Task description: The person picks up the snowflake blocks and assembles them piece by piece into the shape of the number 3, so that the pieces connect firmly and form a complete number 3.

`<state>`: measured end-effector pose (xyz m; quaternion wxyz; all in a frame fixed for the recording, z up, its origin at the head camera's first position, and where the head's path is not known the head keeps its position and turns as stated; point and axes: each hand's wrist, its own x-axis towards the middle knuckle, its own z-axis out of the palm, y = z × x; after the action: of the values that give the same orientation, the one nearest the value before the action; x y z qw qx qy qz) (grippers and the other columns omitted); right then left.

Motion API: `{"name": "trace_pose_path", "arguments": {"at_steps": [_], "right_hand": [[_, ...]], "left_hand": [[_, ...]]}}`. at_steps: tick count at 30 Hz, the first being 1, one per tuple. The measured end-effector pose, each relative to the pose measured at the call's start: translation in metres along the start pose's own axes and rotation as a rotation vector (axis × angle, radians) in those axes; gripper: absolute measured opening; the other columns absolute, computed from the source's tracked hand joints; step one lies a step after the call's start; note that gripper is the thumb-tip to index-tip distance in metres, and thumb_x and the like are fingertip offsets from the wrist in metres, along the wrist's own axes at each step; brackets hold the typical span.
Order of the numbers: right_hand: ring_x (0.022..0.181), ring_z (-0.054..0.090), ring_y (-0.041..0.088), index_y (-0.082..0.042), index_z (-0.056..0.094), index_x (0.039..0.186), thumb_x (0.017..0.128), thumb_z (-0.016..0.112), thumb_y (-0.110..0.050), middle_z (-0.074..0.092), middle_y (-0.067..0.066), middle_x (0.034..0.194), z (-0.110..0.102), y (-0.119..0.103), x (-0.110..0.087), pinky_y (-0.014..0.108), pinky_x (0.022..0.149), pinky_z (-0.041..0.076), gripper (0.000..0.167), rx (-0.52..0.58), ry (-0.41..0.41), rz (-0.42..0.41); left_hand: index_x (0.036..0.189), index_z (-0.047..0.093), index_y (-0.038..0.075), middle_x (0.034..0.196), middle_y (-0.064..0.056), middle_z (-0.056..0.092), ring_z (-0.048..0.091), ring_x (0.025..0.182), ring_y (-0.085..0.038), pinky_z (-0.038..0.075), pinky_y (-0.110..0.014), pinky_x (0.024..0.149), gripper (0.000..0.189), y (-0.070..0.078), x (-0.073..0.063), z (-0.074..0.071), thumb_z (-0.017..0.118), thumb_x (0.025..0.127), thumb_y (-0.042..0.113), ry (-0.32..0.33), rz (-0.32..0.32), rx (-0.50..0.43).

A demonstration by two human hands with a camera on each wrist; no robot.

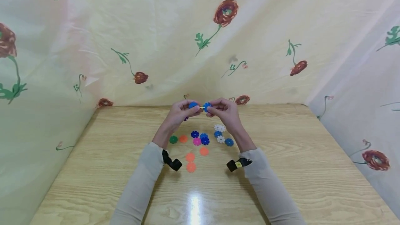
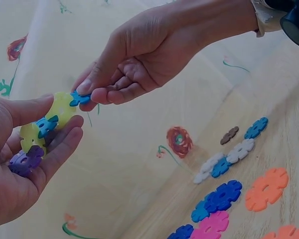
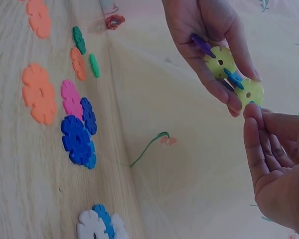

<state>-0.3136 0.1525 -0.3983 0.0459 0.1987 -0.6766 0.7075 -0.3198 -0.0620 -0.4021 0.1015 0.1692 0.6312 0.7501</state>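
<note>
In the head view my left hand (image 1: pixel 178 114) and right hand (image 1: pixel 227 114) meet above the far part of the table. The left holds a short chain of notched plastic snowflake discs between thumb and fingers. In the left wrist view the chain runs from a purple disc (image 2: pixel 26 162) through a yellow disc (image 2: pixel 29 138), a blue disc (image 2: pixel 46 126) and another yellow disc (image 2: pixel 64 108). Between right thumb and fingertips another blue disc (image 2: pixel 79 99) is pinched, right at the notched edge of the end yellow disc. The fingers partly hide it.
Loose discs lie on the wooden table (image 1: pixel 297 169) below the hands: a green disc (image 1: pixel 173 139), several orange discs (image 1: pixel 191 167), a pink disc (image 1: pixel 197 142), blue ones (image 1: pixel 229 142) and white ones (image 1: pixel 220 139). A flowered cloth (image 1: pixel 175 44) hangs behind the table.
</note>
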Motion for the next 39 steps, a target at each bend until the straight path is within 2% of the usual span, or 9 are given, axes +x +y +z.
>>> {"name": "trace_pose_path", "arguments": {"at_steps": [3,6,11,15,21,24,31,34,39], "right_hand": [[0.070,0.075,0.011,0.017,0.064,0.110,0.094,0.067,0.004,0.077,-0.003,0.085,-0.001,0.000,0.000,0.027,0.071,0.064,0.020,0.002,-0.016,-0.002],[0.070,0.075,0.011,0.018,0.064,0.109,0.094,0.067,0.005,0.077,-0.002,0.086,-0.001,0.000,0.001,0.027,0.071,0.064,0.020,0.006,-0.022,0.002],[0.070,0.074,0.010,0.016,0.064,0.112,0.095,0.068,0.002,0.076,-0.003,0.084,0.000,0.001,0.000,0.026,0.072,0.063,0.022,-0.005,0.010,0.029],[0.070,0.074,0.009,0.015,0.064,0.114,0.095,0.069,-0.001,0.075,-0.005,0.082,0.002,0.001,0.000,0.027,0.072,0.064,0.025,-0.009,0.064,0.056],[0.070,0.073,0.007,0.014,0.063,0.117,0.097,0.067,-0.003,0.075,-0.008,0.081,0.002,0.001,-0.001,0.025,0.073,0.063,0.026,-0.025,0.125,0.082],[0.071,0.074,0.008,0.013,0.063,0.116,0.097,0.068,-0.004,0.075,-0.007,0.080,0.001,-0.001,-0.001,0.025,0.074,0.063,0.026,-0.025,0.134,0.109],[0.070,0.074,0.010,0.011,0.062,0.111,0.096,0.070,-0.005,0.075,-0.004,0.079,0.003,-0.004,0.000,0.027,0.074,0.064,0.023,-0.013,0.116,0.157],[0.069,0.073,0.010,0.010,0.062,0.110,0.096,0.070,-0.005,0.075,-0.004,0.078,0.005,-0.005,-0.001,0.027,0.074,0.064,0.022,-0.001,0.104,0.180],[0.070,0.074,0.011,0.011,0.061,0.110,0.096,0.070,-0.005,0.074,-0.005,0.077,0.009,-0.006,-0.002,0.029,0.074,0.064,0.022,-0.007,0.077,0.187]], "left_hand": [[0.129,0.056,-0.016,0.104,-0.003,0.070,0.074,0.100,-0.014,0.044,-0.058,0.111,0.037,-0.001,0.000,0.001,0.060,0.102,0.009,-0.010,-0.004,-0.013],[0.129,0.056,-0.016,0.106,-0.004,0.069,0.074,0.100,-0.014,0.041,-0.061,0.112,0.037,-0.001,0.001,0.001,0.061,0.102,0.009,-0.013,-0.005,-0.015],[0.128,0.060,-0.009,0.112,-0.009,0.067,0.071,0.115,-0.029,0.048,-0.051,0.110,0.032,-0.003,0.001,0.002,0.061,0.103,0.011,0.000,-0.005,0.008],[0.132,0.057,-0.005,0.123,-0.014,0.065,0.061,0.128,-0.038,0.051,-0.043,0.109,0.034,-0.004,0.002,0.006,0.056,0.106,0.016,-0.027,-0.003,0.032],[0.143,0.051,-0.003,0.142,-0.020,0.054,0.049,0.137,-0.045,0.045,-0.050,0.115,0.043,-0.006,0.005,0.011,0.039,0.112,0.024,-0.098,-0.006,0.013],[0.144,0.050,-0.003,0.147,-0.021,0.051,0.047,0.138,-0.046,0.044,-0.052,0.116,0.042,-0.005,0.004,0.009,0.037,0.113,0.021,-0.123,-0.007,0.016],[0.145,0.050,-0.005,0.149,-0.021,0.050,0.051,0.134,-0.043,0.041,-0.055,0.117,0.040,-0.001,0.003,0.008,0.036,0.111,0.012,-0.147,-0.042,-0.015],[0.142,0.053,-0.003,0.144,-0.019,0.054,0.057,0.126,-0.033,0.047,-0.049,0.114,0.039,0.000,0.003,0.008,0.038,0.110,0.014,-0.135,-0.049,0.000],[0.131,0.059,0.000,0.135,-0.014,0.059,0.062,0.113,-0.019,0.050,-0.045,0.111,0.030,-0.002,0.003,0.008,0.051,0.108,0.018,-0.096,-0.053,0.072]]}}
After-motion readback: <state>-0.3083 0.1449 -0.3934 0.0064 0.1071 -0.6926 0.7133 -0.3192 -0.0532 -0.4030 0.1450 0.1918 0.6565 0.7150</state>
